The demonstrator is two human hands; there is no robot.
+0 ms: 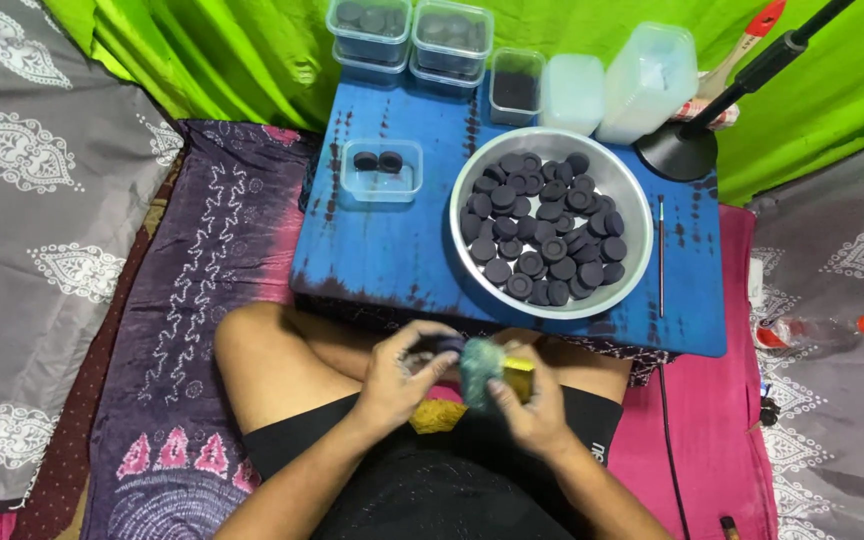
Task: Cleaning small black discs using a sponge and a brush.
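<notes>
Near the lap, the left hand point(404, 368) is pinching a small dark disc point(444, 346) at its rim; it looks light, stiff, crumbly. The right hand point(529, 400) is gripping a soft sponge point(492, 372)

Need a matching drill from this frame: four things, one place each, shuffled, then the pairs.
Things:
1. metal bowl
2. small clear tub
3. plastic bottle
4. green scouring sponge

Places:
A. lying on the mat, right of the blue table
B. in the right hand
C. table's right half, full of dark discs
D. table's left part, holding two discs

Pairs: 1-C, 2-D, 3-A, 4-B
</notes>
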